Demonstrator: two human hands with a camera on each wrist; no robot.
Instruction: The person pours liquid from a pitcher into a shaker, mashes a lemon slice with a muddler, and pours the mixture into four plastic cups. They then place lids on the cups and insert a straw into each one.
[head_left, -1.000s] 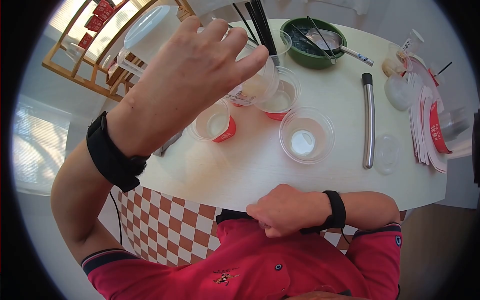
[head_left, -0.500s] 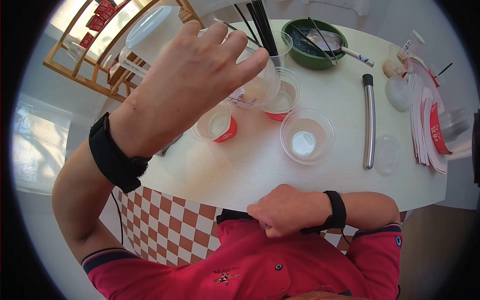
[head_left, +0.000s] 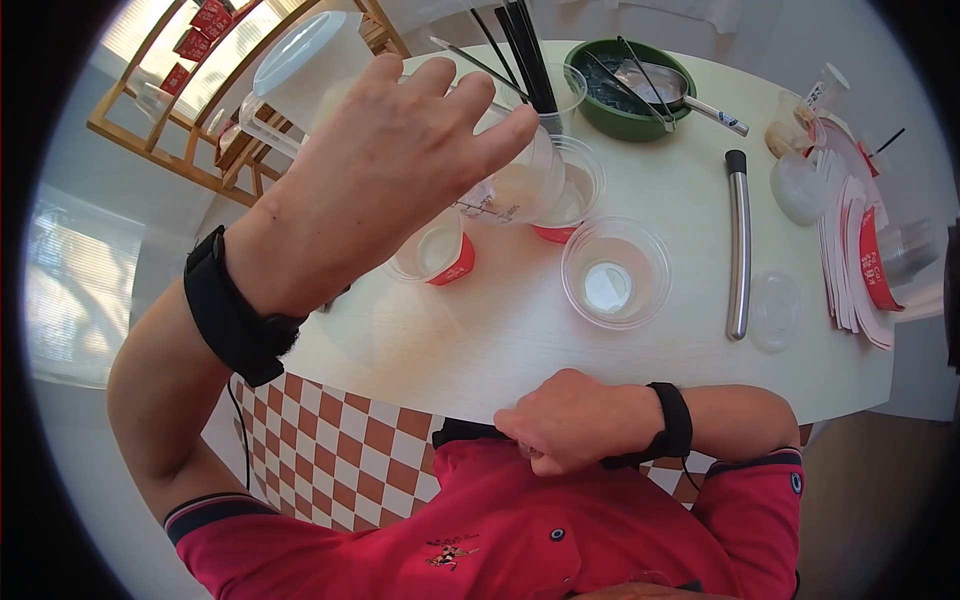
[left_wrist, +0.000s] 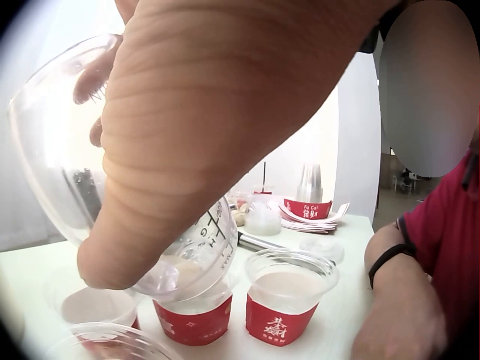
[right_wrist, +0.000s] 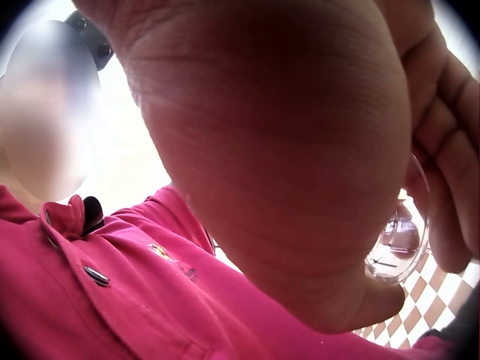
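My left hand (head_left: pixel 400 150) holds a clear measuring jug (head_left: pixel 515 185) with dark scale marks, tilted above the cups. Pale liquid lies in the jug's low end, which overlaps a red-sleeved cup (left_wrist: pixel 191 319) in the left wrist view. Nearby stand another red-sleeved cup (head_left: pixel 455 260) and, behind the jug, a third cup (head_left: pixel 575 195). A clear tub (head_left: pixel 615 285) stands right of them. At the table's front edge, my right hand (head_left: pixel 575 420) has its fingers curled round a small clear cup (right_wrist: pixel 397 244), mostly hidden by the palm.
Black straws (head_left: pixel 525 55) stand in a clear container behind the jug. A green bowl (head_left: pixel 640 125) holds tongs and a strainer. To the right lie a metal muddler (head_left: pixel 738 250), a clear lid (head_left: pixel 775 310) and paper sleeves (head_left: pixel 845 250). A lidded pitcher (head_left: pixel 310 70) stands back left.
My left hand has shifted slightly right, and the jug's low end has come down a little. More of a thin rod behind the hand shows. The right hand has stayed still.
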